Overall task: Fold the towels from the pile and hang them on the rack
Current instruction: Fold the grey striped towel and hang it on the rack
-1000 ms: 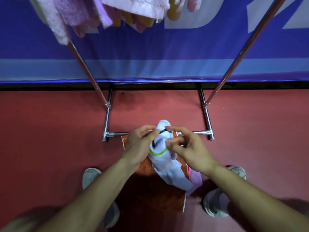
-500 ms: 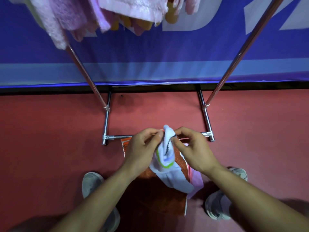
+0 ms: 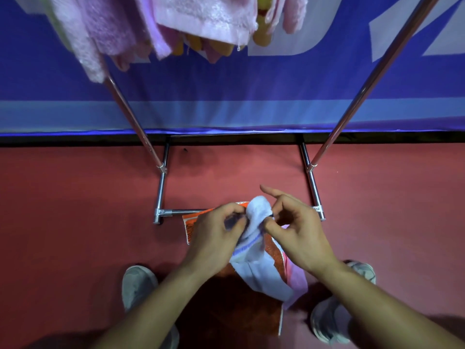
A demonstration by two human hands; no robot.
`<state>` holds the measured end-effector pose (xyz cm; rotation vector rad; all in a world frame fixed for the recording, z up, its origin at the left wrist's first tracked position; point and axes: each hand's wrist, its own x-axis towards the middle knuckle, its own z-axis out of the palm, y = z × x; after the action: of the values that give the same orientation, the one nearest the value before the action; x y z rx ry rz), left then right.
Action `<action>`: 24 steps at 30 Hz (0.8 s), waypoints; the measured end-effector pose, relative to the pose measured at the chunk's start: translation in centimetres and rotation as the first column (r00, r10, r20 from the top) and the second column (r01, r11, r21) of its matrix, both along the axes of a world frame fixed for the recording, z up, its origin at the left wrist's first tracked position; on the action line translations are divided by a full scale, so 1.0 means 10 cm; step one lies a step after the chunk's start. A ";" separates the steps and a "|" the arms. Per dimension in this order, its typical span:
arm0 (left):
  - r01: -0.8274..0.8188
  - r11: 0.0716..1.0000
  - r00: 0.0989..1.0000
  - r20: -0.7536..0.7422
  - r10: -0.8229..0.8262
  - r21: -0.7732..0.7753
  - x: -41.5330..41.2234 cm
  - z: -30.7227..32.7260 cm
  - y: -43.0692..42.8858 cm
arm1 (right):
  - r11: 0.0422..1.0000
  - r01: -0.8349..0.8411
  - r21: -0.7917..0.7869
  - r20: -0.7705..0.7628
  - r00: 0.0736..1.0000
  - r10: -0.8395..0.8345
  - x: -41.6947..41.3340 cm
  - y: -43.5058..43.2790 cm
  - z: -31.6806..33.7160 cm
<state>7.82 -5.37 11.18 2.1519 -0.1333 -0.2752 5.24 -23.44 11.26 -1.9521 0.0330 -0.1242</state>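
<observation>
So the white towel [image 3: 254, 250] is up off the floor, bunched at its top and pinched from both sides: left hand [image 3: 216, 235] has its fingers curled into the cloth, right hand [image 3: 299, 233] nips it with thumb and a finger while the forefinger sticks out. It hangs over an orange towel [image 3: 226, 306] and a pink one [image 3: 298, 280] on the red floor [image 3: 75, 235], between the grey shoes [image 3: 137, 285], right in front of the rack [image 3: 161, 195], where pink towels [image 3: 201, 18] already hang up top.

Indoor hall, staged setup: red floor [image 3: 75, 210], blue lettered banner [image 3: 251, 91] as backdrop, freestanding metal rack [image 3: 161, 192].
</observation>
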 end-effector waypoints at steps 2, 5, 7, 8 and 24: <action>-0.007 0.997 1.000 -0.014 0.006 -0.079 -0.02 0.08 -0.02 | 1.000 0.002 -0.027 -0.037 0.999 -0.003 0.00 0.00 -0.01; -0.005 0.981 0.999 -0.048 -0.004 -0.193 -0.05 0.09 -0.05 | 0.999 -0.008 -0.037 -0.088 0.996 0.005 -0.02 0.00 -0.05; -0.040 0.987 0.999 -0.033 0.036 -0.155 -0.03 0.06 -0.05 | 0.999 -0.013 -0.031 -0.091 0.996 0.010 -0.01 0.00 -0.05; -0.060 0.988 0.998 -0.023 0.057 -0.144 -0.01 0.05 -0.05 | 0.999 -0.017 -0.040 -0.087 0.996 0.014 0.00 -0.01 -0.03; 0.229 0.946 0.941 0.196 -0.275 0.228 0.10 0.14 0.17 | 0.919 -0.046 -0.393 0.061 0.995 0.075 0.04 -0.15 0.04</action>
<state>8.81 -3.69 12.60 2.3655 -0.5375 -0.1971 5.65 -24.89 11.62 -2.3447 -0.1103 -0.1735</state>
